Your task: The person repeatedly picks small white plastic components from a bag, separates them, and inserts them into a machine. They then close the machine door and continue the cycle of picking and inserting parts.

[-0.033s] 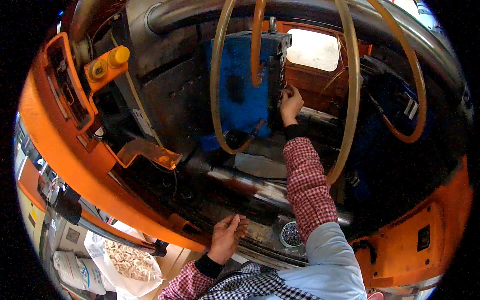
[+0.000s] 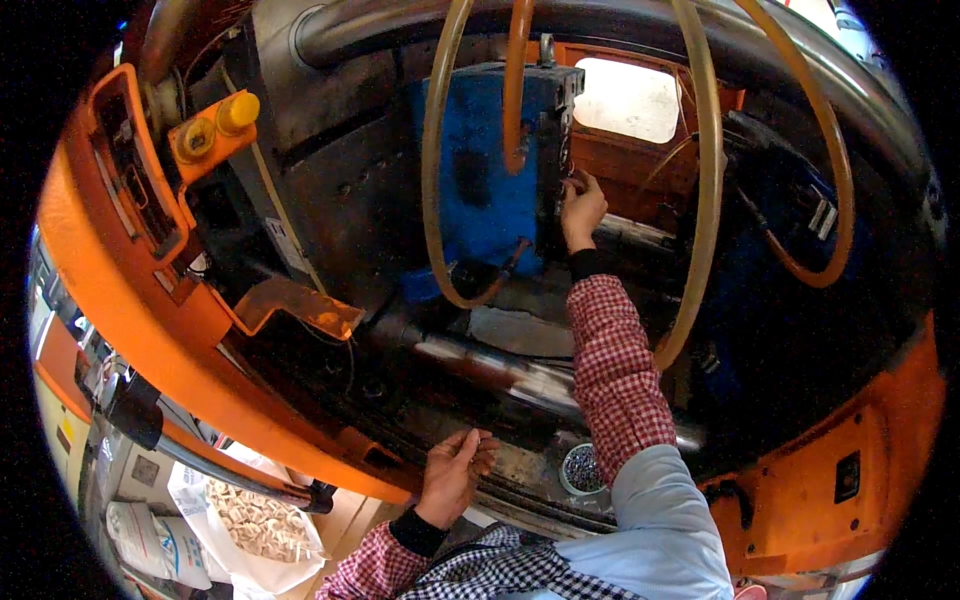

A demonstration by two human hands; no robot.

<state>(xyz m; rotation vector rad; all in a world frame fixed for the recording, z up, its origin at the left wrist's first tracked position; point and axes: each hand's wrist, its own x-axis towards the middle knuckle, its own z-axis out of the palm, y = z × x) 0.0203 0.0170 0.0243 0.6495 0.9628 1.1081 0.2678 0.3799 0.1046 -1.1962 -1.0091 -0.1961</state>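
Note:
My right hand (image 2: 582,212) reaches up to the dark side face of a blue mold block (image 2: 478,190). Its fingers are pinched together against that face, and whatever is between them is too small to make out. Low in front of the machine, my left hand (image 2: 453,477) is held with thumb and fingers drawn together, and I cannot make out what is in it. A small bowl (image 2: 566,484) of little shiny metal pieces (image 2: 584,468) sits beside my right forearm, on the machine's lower ledge.
Amber hoses (image 2: 709,180) loop down around the block and my right arm. A polished bar (image 2: 500,378) runs below. An orange machine frame (image 2: 130,330) curves along the left. At lower left stands a white bag (image 2: 195,492) of beige parts (image 2: 258,520).

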